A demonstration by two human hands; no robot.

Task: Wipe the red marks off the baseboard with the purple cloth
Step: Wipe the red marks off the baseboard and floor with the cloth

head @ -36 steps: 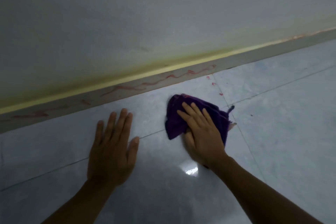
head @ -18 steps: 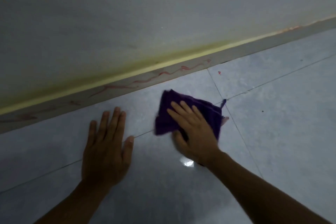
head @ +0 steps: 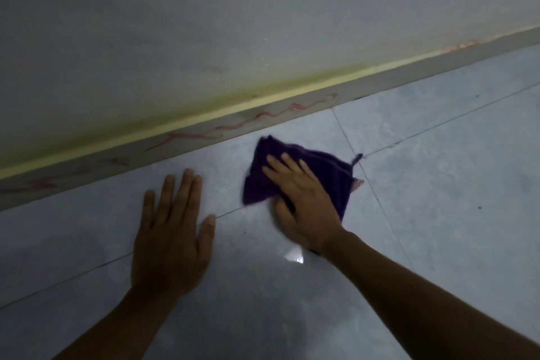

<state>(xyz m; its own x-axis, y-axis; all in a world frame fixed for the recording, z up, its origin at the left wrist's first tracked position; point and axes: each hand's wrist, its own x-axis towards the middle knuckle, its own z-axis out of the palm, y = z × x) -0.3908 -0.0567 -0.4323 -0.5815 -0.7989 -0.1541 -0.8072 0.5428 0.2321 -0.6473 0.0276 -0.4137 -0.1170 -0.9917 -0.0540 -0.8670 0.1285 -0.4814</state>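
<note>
We're on a pale blue tiled floor (head: 438, 199), looking down at the grey baseboard (head: 365, 88) that runs along the floor's far edge, under a yellowish strip at the foot of the wall (head: 263, 9).

Our right hand (head: 304, 202) lies flat on the purple cloth (head: 321, 166), fingers (head: 280, 165) spread over the top of it and palm pressing it to the tile, so an open press, not a closed grip. The cloth is crumpled and sits on the floor near the baseboard but apart from it, just left of a grout crossing. A small loose thread sticks up at its right corner. Hand edges are slightly blurred.

Our left hand (head: 172, 231) is open, palm down on the tile, fingers together pointing at the baseboard, holding nothing, just beside the cloth to its left.

Red marks (head: 263, 117), wavy scribbles, are on the baseboard's face, from above the cloth leftward to the left edge; fainter reddish traces sit far right on its top edge.
</note>
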